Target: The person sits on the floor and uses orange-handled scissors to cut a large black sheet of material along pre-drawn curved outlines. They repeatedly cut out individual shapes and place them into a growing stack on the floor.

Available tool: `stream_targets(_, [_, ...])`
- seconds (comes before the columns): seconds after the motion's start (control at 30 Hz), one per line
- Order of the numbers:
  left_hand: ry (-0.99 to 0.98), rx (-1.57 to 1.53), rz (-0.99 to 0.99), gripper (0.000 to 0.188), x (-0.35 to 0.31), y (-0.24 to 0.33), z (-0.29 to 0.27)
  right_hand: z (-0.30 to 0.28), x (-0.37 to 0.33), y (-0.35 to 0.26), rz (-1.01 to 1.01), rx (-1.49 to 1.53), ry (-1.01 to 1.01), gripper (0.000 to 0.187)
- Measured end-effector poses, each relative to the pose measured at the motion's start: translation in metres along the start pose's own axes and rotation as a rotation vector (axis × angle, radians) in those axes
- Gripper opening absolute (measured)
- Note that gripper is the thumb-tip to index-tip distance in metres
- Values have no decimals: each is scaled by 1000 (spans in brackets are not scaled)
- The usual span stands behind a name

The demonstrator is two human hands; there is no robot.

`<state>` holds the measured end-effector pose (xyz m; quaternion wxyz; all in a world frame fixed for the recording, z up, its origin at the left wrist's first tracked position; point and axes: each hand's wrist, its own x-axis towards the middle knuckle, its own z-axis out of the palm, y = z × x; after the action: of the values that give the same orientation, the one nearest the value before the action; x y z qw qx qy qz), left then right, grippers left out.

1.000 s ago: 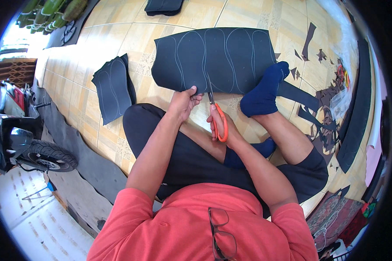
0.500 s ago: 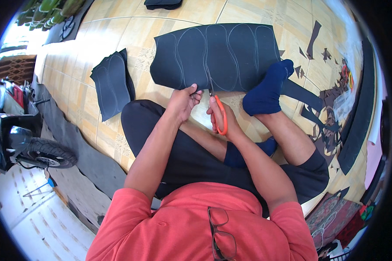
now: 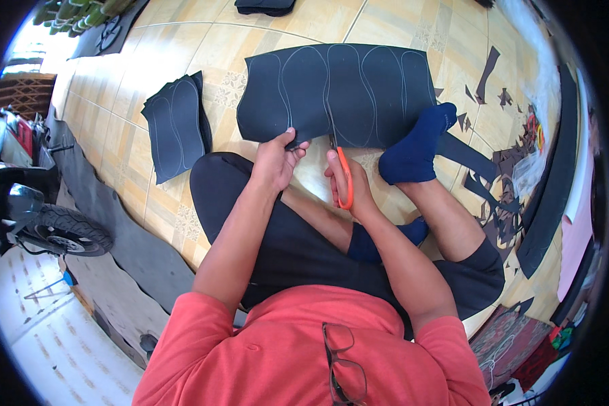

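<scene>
A wide black sheet (image 3: 386, 81) marked with pale, sole-shaped outlines lies on the floor in front of me. My left hand (image 3: 279, 161) pinches its near edge between thumb and fingers, lifting that edge a little. Orange-handled scissors (image 3: 344, 177) are gripped in my right hand (image 3: 356, 186). Their blades point away from me and reach into the sheet from its near edge, along one of the drawn lines. My foot in a dark blue sock (image 3: 413, 147) rests against the sheet's right end.
A stack of black outlined pieces (image 3: 174, 128) lies to the left, with another dark stack (image 3: 264, 7) at the far side. Dark offcuts (image 3: 504, 203) litter the floor at right, beside clear plastic (image 3: 531, 166). A motorcycle (image 3: 54, 227) stands at far left.
My left hand has shifted slightly left along the sheet's near edge. The right hand stays in nearly the same place with the scissors. The whole view has tilted a little.
</scene>
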<state>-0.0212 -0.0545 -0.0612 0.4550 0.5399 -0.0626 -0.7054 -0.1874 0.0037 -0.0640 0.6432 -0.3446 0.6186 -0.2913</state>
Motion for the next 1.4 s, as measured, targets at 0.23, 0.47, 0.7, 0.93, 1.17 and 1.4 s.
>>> stream_targets(0.23, [-22,-75,22,13,-22,-8,3,5,6,-2,-108,-57,100,60])
stream_targets(0.47, [-93,-162,10,14,-38,-15,0,24,-2,-12,-91,-38,155,55])
stream_targets(0.7, [-128,-210,13,15,-50,-17,2,34,19,1,-326,-126,273,46])
stream_targets(0.93, [-119,-262,5,14,-55,-18,-2,33,23,-27,-117,161,156,56])
stream_targets(1.17, [-156,-295,-5,13,-51,-20,-6,19,28,-29,-218,40,152,61])
stream_targets(1.4, [-159,-306,8,15,-53,-19,-7,13,38,-46,-140,126,138,64])
